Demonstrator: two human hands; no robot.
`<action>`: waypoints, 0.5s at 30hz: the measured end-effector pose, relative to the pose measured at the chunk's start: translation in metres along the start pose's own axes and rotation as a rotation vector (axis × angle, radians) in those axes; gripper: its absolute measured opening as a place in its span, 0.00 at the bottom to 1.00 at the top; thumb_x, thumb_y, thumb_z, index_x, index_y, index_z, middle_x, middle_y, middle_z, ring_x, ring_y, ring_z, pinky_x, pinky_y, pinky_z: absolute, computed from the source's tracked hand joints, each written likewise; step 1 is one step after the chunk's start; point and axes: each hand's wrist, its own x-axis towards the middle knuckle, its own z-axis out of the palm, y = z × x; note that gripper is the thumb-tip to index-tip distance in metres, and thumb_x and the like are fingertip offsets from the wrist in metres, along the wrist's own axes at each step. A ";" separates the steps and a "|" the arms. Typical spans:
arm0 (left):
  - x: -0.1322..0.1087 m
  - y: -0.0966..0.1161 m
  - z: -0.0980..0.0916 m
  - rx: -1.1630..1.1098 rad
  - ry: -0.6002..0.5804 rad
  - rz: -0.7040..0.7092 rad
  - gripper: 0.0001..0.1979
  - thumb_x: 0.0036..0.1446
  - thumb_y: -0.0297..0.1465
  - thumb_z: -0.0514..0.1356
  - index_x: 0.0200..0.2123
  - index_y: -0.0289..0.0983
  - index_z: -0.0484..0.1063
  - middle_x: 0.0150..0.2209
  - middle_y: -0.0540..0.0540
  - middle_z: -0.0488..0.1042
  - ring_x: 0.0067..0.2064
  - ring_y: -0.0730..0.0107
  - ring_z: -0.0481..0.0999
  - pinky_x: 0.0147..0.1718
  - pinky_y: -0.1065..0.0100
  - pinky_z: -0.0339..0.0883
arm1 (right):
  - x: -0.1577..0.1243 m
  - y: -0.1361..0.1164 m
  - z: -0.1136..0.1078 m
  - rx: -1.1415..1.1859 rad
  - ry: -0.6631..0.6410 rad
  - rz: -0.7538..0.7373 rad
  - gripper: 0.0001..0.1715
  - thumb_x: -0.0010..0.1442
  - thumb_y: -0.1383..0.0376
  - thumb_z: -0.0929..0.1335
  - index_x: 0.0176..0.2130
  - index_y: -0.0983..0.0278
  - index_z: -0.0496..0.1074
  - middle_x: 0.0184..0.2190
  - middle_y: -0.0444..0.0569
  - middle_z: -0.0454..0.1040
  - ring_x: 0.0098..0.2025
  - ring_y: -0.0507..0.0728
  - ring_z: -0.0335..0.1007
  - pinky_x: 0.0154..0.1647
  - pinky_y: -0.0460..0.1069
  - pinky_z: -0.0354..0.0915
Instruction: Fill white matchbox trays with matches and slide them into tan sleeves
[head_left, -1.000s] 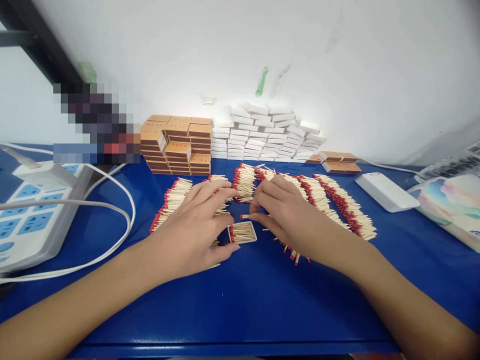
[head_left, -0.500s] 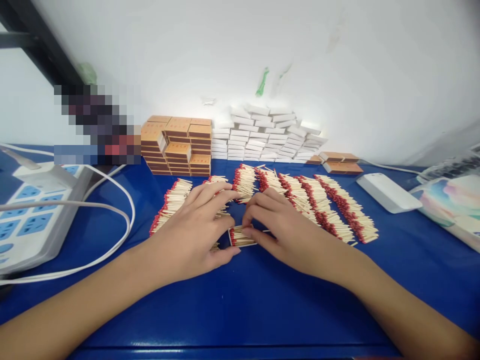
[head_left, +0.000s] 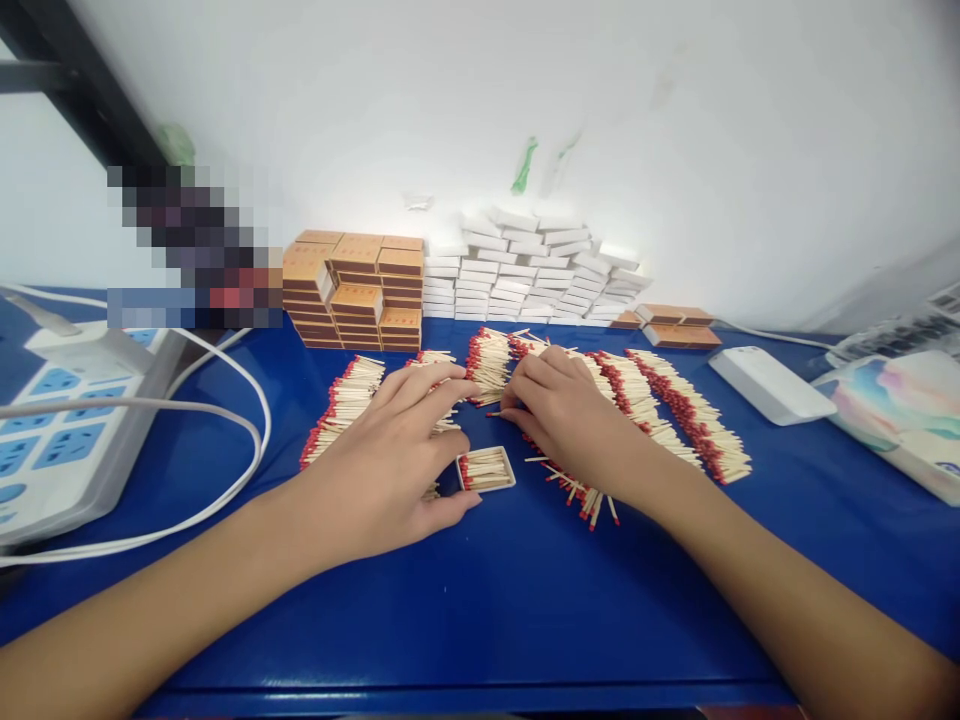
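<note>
A white matchbox tray (head_left: pixel 512 476) with a layer of matches in it lies on the blue table. My left hand (head_left: pixel 394 455) rests at its left end, thumb at the near side and a finger at the far side, gripping it lightly; the other fingers are spread over a pile of matches. Beyond the tray, my right hand (head_left: pixel 551 405) is closed in a pinch at the match rows, a red-tipped match (head_left: pixel 493 413) sticking out from its fingertips. Loose matches (head_left: pixel 581 490) lie scattered below that hand, and more match rows (head_left: pixel 694 420) spread to its right.
Orange matchboxes (head_left: pixel 356 290) are stacked against the wall, beside a heap of white trays (head_left: pixel 517 265). A power strip (head_left: pixel 82 430) with white cables stands at left. On the right are a few matchboxes (head_left: pixel 679 330), a white device (head_left: pixel 772 385) and a colourful pouch (head_left: pixel 900 410).
My right hand has left the tray and moved up and away to the match rows, uncovering the tray's matches and the scattered ones. My left hand has stayed in place.
</note>
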 end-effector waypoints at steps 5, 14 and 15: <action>-0.001 0.000 -0.001 -0.002 -0.011 -0.002 0.13 0.63 0.40 0.69 0.38 0.35 0.83 0.65 0.34 0.73 0.72 0.39 0.64 0.70 0.38 0.61 | 0.006 -0.006 0.003 -0.064 -0.013 0.014 0.07 0.75 0.67 0.67 0.42 0.66 0.74 0.44 0.56 0.73 0.48 0.65 0.60 0.50 0.58 0.59; -0.001 0.000 0.000 0.000 -0.016 -0.008 0.13 0.63 0.41 0.69 0.38 0.36 0.83 0.65 0.35 0.73 0.72 0.39 0.64 0.71 0.37 0.61 | 0.005 -0.001 0.005 -0.059 0.007 0.021 0.07 0.75 0.66 0.66 0.44 0.65 0.75 0.45 0.55 0.73 0.47 0.64 0.59 0.48 0.58 0.58; -0.001 0.000 0.000 0.002 -0.016 -0.008 0.13 0.63 0.41 0.69 0.38 0.36 0.83 0.65 0.35 0.73 0.72 0.39 0.64 0.71 0.37 0.61 | 0.006 -0.001 0.005 -0.062 0.012 0.019 0.07 0.75 0.66 0.67 0.45 0.65 0.75 0.45 0.55 0.73 0.47 0.64 0.59 0.48 0.58 0.57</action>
